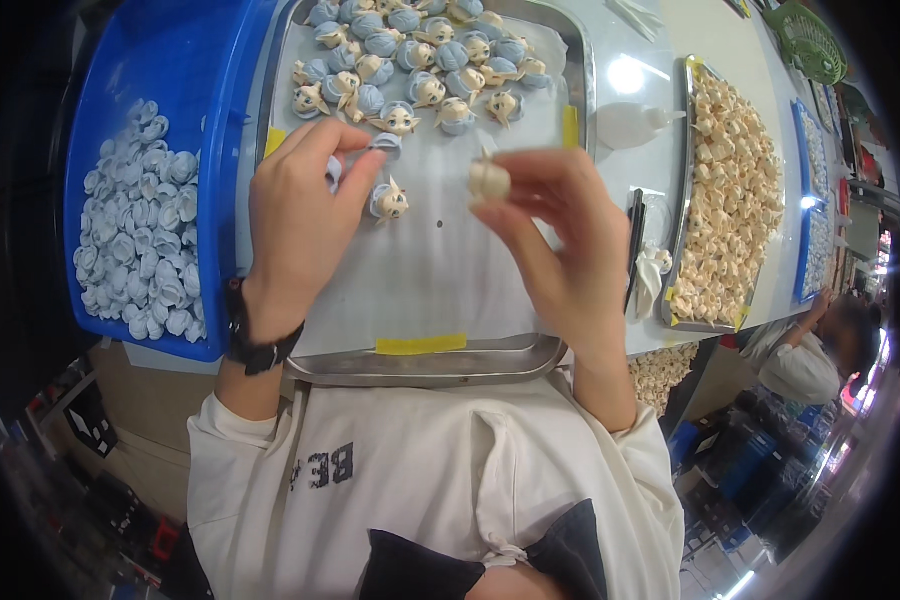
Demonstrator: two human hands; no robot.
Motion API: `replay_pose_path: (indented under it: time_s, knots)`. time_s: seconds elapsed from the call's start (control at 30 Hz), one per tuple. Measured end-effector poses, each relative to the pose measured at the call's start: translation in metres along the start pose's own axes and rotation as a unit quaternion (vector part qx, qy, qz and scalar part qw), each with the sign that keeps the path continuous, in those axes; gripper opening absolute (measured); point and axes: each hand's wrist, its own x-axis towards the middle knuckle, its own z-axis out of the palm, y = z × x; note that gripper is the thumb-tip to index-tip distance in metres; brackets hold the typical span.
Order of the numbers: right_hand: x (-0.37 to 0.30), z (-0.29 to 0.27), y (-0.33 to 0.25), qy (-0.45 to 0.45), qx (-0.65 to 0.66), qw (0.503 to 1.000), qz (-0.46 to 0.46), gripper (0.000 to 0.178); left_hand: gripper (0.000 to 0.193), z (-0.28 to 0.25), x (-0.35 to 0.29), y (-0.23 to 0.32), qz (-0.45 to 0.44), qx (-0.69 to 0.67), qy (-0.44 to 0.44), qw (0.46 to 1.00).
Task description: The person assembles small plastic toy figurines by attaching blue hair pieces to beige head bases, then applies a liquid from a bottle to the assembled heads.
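My left hand point(305, 195) pinches a small grey-blue doll hair piece point(386, 146) between thumb and index finger. Another grey-blue piece point(333, 174) shows within its curled fingers. In my right hand point(560, 220), thumb and fingertips grip a small cream doll head part point(490, 180), blurred by motion and raised over the paper. A single doll head point(391, 203) with pointed ears rests beside my left thumb. Many similar heads with grey-blue hair point(398, 118) fill the far part of the paper-lined metal tray point(450, 372).
Left of the tray stands a blue bin point(150, 60) with a heap of grey-blue hair pieces point(145, 230). To the right are a squeeze bottle point(630, 126), a white tissue point(649, 285) and a metal tray of cream parts point(730, 200). A co-worker point(805, 355) sits farther right.
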Motion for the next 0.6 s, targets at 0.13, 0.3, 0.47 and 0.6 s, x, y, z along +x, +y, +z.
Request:
replay_pose_path:
  time_s: [0.13,0.3,0.47,0.6]
  knots:
    - [-0.023,-0.024,-0.018,-0.035,0.042,0.998,-0.017,0.032,0.012,-0.018,-0.007,0.032,-0.036,-0.058,-0.016,0.998]
    - [-0.040,-0.044,-0.028,-0.085,0.072,0.992,-0.060,0.037,0.012,-0.030,-0.036,0.052,-0.133,-0.364,-0.253,0.886]
    - [-0.052,-0.046,-0.024,-0.084,0.049,0.991,-0.091,0.038,0.015,-0.012,-0.052,0.058,-0.186,-0.477,-0.300,0.805]
    - [-0.053,-0.050,-0.022,-0.082,0.011,0.990,-0.114,0.039,0.016,-0.007,-0.054,0.060,-0.186,-0.531,-0.294,0.773]
